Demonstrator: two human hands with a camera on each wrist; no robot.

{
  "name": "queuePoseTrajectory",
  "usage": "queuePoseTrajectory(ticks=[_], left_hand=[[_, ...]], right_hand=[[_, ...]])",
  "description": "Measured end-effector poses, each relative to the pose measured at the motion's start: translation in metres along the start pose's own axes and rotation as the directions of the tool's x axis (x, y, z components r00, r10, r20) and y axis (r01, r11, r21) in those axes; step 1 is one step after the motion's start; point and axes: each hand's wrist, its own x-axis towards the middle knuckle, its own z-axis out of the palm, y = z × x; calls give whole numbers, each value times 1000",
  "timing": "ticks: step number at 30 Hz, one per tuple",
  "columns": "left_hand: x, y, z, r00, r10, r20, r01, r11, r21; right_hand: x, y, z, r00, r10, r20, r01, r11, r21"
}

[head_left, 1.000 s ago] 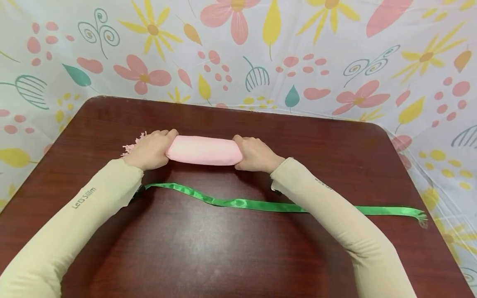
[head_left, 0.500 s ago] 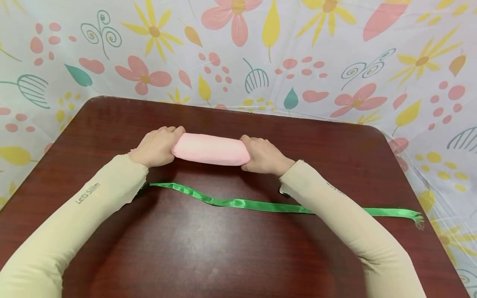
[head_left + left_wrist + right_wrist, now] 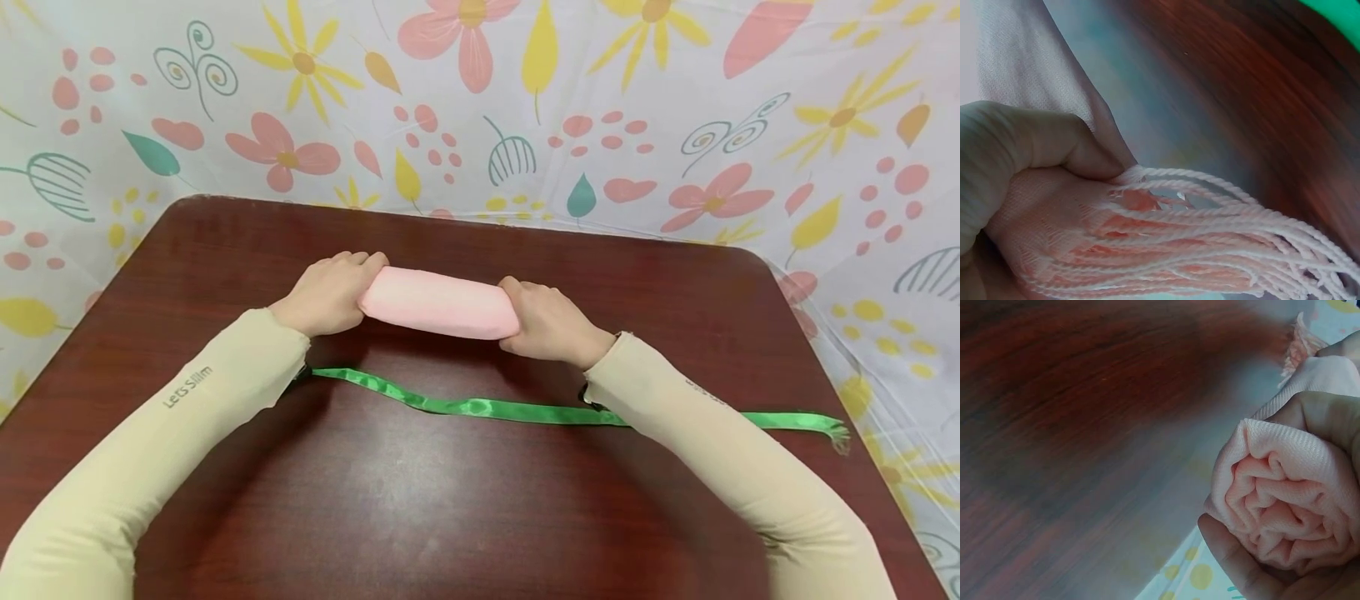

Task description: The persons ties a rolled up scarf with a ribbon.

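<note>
Both hands hold a rolled pale pink fringed scarf [image 3: 441, 304] above the far half of the table. My left hand [image 3: 330, 292] grips its left end; in the left wrist view the thumb presses on the cloth just above twisted fringe strands [image 3: 1210, 244]. My right hand [image 3: 551, 321] grips the other end, its fingers and thumb wrapped round the roll. The spiral layers of that end [image 3: 1285, 500] face the right wrist camera. A green satin ribbon [image 3: 480, 408] lies crosswise on the table, nearer the body than the scarf, passing beneath the right sleeve.
The dark brown wooden table [image 3: 420, 517] has rounded far corners. A white curtain [image 3: 450, 175] printed with flowers and leaves hangs behind it and along its right side. The ribbon's frayed end [image 3: 838, 433] lies near the table's right edge.
Both hands have moved to the right with the rolled scarf, whose right end has tipped slightly lower in view. The fringe by the left hand is hidden now in the head view. The ribbon stays put.
</note>
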Motion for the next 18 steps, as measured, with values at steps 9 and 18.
queuePoseTrajectory(ticks=[9, 18], left_hand=[[6, 7, 1, 1000, 11, 17, -11, 1000, -1], [18, 19, 2, 999, 22, 45, -23, 999, 24]], right_hand=[[-14, 1, 0, 1000, 19, -11, -19, 1000, -7], [-32, 3, -1, 998, 56, -33, -56, 998, 8]])
